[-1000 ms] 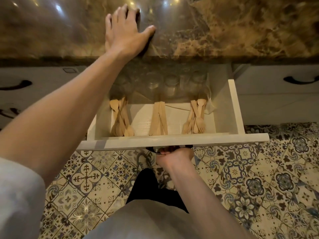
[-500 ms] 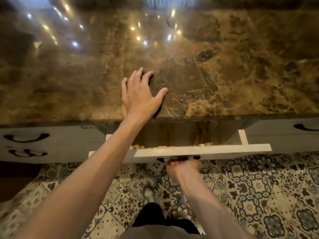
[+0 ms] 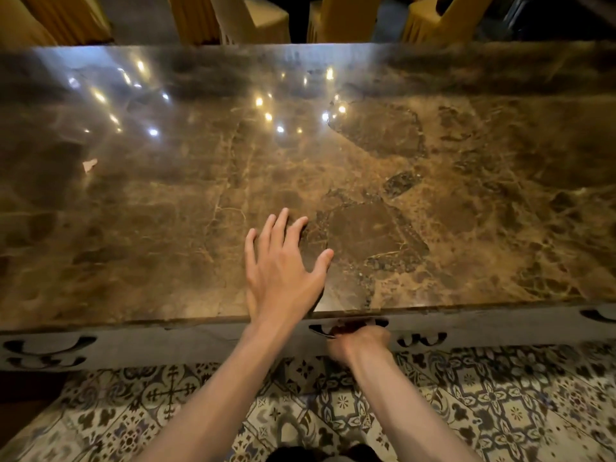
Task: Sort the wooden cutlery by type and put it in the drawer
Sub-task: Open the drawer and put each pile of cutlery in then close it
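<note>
The drawer (image 3: 350, 331) sits flush under the tabletop (image 3: 366, 181), its front in line with the neighbouring fronts, so the cutlery is out of sight inside it and cannot be checked from here. The right hand (image 3: 358, 340) is curled on the dark handle (image 3: 318, 329) at the drawer front, fingers tucked out of view behind it; the left hand (image 3: 283, 271) lies flat and spread on the marble near the front edge, holding nothing. The step in hand looks like the close itself, and by the flush front it is all but done. To finish it well, press straight in along the drawer's run rather than at an angle — a skewed shove can bind the box or jolt the sorted piles into one another. Ease the last bit home instead of slamming, since light wooden pieces slide readily. Keep the flat palm as a brace only, clear of the edge, and let go of the handle once the front is seated — no gap showing either side.
</note>
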{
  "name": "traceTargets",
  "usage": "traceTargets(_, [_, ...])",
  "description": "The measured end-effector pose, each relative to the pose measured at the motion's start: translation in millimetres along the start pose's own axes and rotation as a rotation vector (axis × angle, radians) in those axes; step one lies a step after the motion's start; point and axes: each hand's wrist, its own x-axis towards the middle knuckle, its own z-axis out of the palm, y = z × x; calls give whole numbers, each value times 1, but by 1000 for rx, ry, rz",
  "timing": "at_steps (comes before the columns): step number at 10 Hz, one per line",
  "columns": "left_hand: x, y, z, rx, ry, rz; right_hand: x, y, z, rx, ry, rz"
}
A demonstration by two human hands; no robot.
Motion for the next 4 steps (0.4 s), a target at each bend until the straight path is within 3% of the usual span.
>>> traceTargets(1, [3, 0, -2, -10, 6, -2, 2, 1, 10, 255, -125, 217])
traceTargets(2, [-2, 2, -2, -11, 0, -1, 0, 1, 8, 10, -65, 142])
traceTargets(3, [4, 1, -4, -12, 3, 16, 1, -2, -7, -23, -141, 148])
traceTargets(4, [4, 3, -5, -5, -2, 13, 5, -4, -21, -88, -84, 143])
